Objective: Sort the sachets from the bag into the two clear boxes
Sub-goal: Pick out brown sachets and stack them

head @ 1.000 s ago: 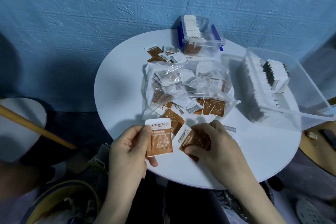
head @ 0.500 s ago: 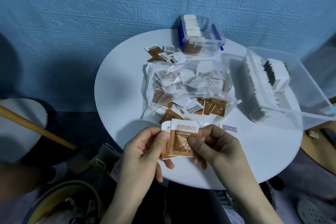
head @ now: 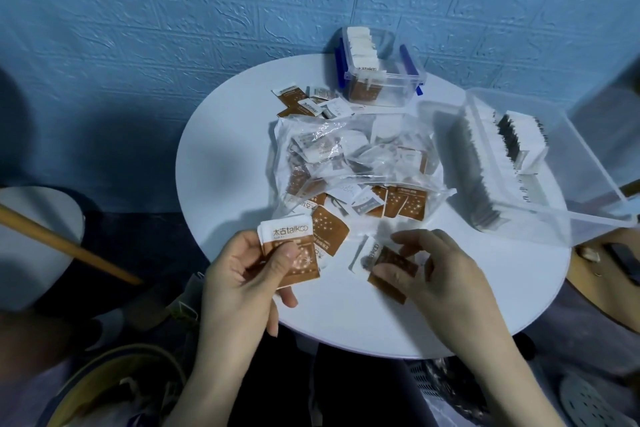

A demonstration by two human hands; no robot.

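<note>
On table [head: 242, 156], both hands pinching sachets

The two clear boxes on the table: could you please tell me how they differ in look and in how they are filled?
The small box at the table's far edge has blue latches, while the large box on the right is plain clear plastic. The small box holds one short row of upright sachets; the large box holds long, dense rows. The small box's sachets show brown below white tops; the large box's look white and dark. Both stand open on the white table.
</note>
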